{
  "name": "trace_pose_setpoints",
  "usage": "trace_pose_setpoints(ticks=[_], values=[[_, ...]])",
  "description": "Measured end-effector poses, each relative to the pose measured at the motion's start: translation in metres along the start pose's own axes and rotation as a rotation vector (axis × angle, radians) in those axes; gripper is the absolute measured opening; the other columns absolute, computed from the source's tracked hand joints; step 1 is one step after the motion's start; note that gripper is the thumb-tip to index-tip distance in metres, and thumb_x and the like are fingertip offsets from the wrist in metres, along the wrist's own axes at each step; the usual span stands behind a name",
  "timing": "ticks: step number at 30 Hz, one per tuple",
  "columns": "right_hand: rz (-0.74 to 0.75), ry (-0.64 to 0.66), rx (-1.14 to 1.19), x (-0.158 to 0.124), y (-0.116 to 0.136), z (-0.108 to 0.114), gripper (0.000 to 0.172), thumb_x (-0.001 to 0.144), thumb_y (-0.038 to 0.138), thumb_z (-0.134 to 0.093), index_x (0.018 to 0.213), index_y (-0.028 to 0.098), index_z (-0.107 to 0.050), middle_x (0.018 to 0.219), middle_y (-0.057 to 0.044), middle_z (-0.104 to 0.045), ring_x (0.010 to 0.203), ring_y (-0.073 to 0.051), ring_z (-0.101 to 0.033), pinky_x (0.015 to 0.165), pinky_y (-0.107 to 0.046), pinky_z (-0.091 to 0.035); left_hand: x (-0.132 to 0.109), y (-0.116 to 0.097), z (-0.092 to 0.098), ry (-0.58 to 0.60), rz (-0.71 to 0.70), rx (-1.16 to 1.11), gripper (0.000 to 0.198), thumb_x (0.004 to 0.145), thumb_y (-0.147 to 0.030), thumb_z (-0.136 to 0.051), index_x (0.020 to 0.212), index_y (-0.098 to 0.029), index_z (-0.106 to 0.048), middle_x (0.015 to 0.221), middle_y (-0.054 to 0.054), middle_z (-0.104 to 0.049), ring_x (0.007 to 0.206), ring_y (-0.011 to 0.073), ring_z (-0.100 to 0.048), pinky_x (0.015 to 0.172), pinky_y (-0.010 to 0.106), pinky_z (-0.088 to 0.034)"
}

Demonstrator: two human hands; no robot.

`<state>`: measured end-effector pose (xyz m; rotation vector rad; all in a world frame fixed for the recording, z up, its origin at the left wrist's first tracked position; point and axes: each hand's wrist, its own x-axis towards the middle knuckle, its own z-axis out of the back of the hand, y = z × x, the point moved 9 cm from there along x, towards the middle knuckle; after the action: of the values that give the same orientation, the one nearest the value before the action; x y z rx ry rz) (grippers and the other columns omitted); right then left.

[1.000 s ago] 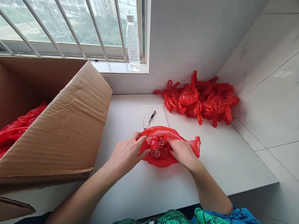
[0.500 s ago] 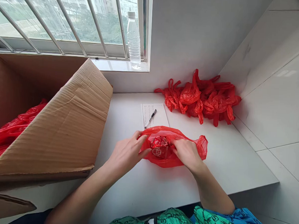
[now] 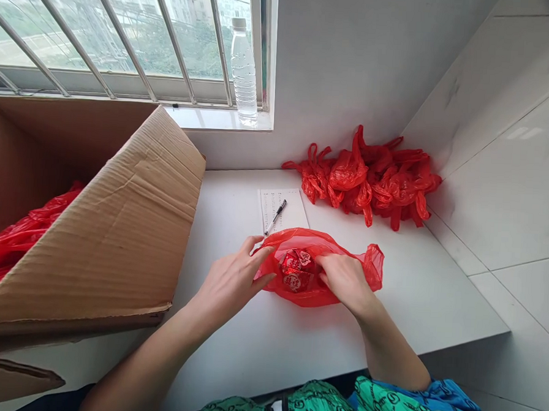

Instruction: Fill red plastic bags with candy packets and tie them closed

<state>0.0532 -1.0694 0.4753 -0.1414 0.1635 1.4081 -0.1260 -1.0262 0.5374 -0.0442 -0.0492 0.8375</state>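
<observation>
A thin red plastic bag (image 3: 318, 297) lies on the white counter between my hands, its mouth pulled open. Inside it are red printed packets (image 3: 296, 271), partly hidden by the translucent plastic. My left hand (image 3: 231, 283) grips the left rim of the bag's mouth. My right hand (image 3: 344, 280) pinches the right side, with its fingertips close to the packets. Just beyond the bag's far rim lies a sheet of printed paper (image 3: 281, 211) with a black pen (image 3: 276, 216) on it.
A brown cardboard box (image 3: 94, 220) with red bags inside stands at my left, its flap leaning toward my left arm. A heap of red bags (image 3: 368, 176) lies in the counter's back corner. A water bottle (image 3: 243, 72) stands on the sill of a barred window.
My right hand has moved right, and the bag's right end has gone with it. The packets have shifted slightly right inside the bag.
</observation>
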Motion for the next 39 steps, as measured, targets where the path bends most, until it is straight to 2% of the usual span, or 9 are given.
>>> trace_pose_setpoints(ticks=[8, 12, 17, 21, 25, 28, 32, 36, 39], values=[[0.069, -0.083, 0.119, 0.003, 0.004, 0.003, 0.019, 0.078, 0.005, -0.051, 0.083, 0.020, -0.063, 0.077, -0.005, -0.069, 0.074, -0.024, -0.066, 0.054, -0.028, -0.036, -0.007, -0.003, 0.017, -0.105, -0.046, -0.162, 0.042, 0.096, -0.031, -0.045, 0.136, -0.039, -0.052, 0.142, 0.007, -0.048, 0.071, 0.0161, -0.066, 0.066, 0.031, -0.051], [0.163, -0.384, 0.389, -0.017, 0.000, 0.047, 0.015, 0.093, 0.019, -0.048, 0.091, 0.023, -0.062, 0.092, 0.000, -0.070, 0.074, -0.015, -0.064, 0.064, -0.026, -0.043, -0.012, 0.000, 0.026, -0.149, -0.041, -0.186, 0.050, 0.097, -0.028, -0.042, 0.146, -0.037, -0.040, 0.121, 0.005, -0.062, 0.073, 0.0176, -0.066, 0.067, 0.029, -0.049], [-0.156, -0.830, 0.523, -0.061, -0.080, 0.074, 0.029, 0.095, 0.047, -0.051, 0.105, 0.023, -0.062, 0.102, -0.004, -0.069, 0.081, -0.017, -0.063, 0.073, -0.029, -0.046, -0.017, 0.016, 0.031, -0.158, 0.087, -0.119, 0.054, 0.098, -0.039, -0.042, 0.151, -0.027, -0.035, 0.102, 0.005, -0.070, 0.075, 0.0215, -0.068, 0.062, 0.029, -0.045], [-0.302, -0.581, 0.557, -0.056, -0.128, 0.029, 0.050, 0.089, 0.059, -0.054, 0.123, 0.023, -0.057, 0.126, -0.010, -0.063, 0.107, -0.027, -0.062, 0.079, -0.037, -0.047, -0.019, 0.013, 0.032, -0.135, 0.055, -0.162, 0.049, 0.097, -0.045, -0.044, 0.143, -0.028, -0.046, 0.097, 0.003, -0.073, 0.068, 0.0186, -0.067, 0.058, 0.027, -0.044], [-0.112, -0.299, 0.829, -0.049, -0.131, 0.004, 0.039, 0.091, 0.056, -0.052, 0.108, 0.023, -0.063, 0.111, -0.008, -0.068, 0.100, -0.025, -0.064, 0.082, -0.037, -0.047, -0.020, 0.008, 0.046, -0.216, -0.026, -0.269, 0.038, 0.097, -0.039, -0.046, 0.133, -0.033, -0.055, 0.096, 0.000, -0.072, 0.067, 0.0153, -0.067, 0.061, 0.025, -0.047], [0.081, -0.277, 0.992, -0.052, -0.126, 0.027, 0.032, 0.089, 0.052, -0.058, 0.085, 0.021, -0.062, 0.089, -0.005, -0.067, 0.084, -0.021, -0.062, 0.079, -0.035, -0.047, -0.020, 0.020, 0.064, -0.360, -0.003, -0.389, 0.032, 0.095, -0.038, -0.051, 0.124, -0.031, -0.062, 0.089, 0.000, -0.070, 0.065, 0.0138, -0.065, 0.061, 0.024, -0.049], [0.253, -0.462, 1.267, -0.047, -0.128, 0.085, 0.031, 0.086, 0.048, -0.057, 0.070, 0.022, -0.053, 0.098, -0.007, -0.067, 0.093, -0.025, -0.062, 0.082, -0.040, -0.047, -0.019, 0.048, 0.097, -0.675, 0.041, -0.750, 0.024, 0.087, -0.035, -0.064, 0.108, -0.024, -0.069, 0.085, 0.001, -0.066, 0.067, 0.0121, -0.060, 0.055, 0.021, -0.046], [0.119, -0.663, 1.488, -0.022, -0.125, 0.126, 0.044, 0.096, 0.045, -0.020, 0.091, 0.026, -0.059, 0.099, -0.009, -0.064, 0.111, -0.028, -0.059, 0.083, -0.044, -0.046, -0.016, 0.069, 0.119, -0.960, 0.022, -1.200, 0.016, 0.082, -0.029, -0.069, 0.098, -0.025, -0.070, 0.087, 0.000, -0.064, 0.070, 0.0093, -0.058, 0.057, 0.018, -0.046], [0.150, -0.717, 1.514, -0.004, -0.098, 0.150, 0.052, 0.098, 0.047, -0.011, 0.112, 0.029, -0.058, 0.099, -0.008, -0.061, 0.116, -0.027, -0.055, 0.084, -0.043, -0.046, -0.015, 0.075, 0.128, -1.049, 0.017, -1.358, 0.019, 0.080, -0.026, -0.071, 0.099, -0.028, -0.069, 0.092, -0.001, -0.064, 0.079, 0.0099, -0.060, 0.065, 0.019, -0.049]])
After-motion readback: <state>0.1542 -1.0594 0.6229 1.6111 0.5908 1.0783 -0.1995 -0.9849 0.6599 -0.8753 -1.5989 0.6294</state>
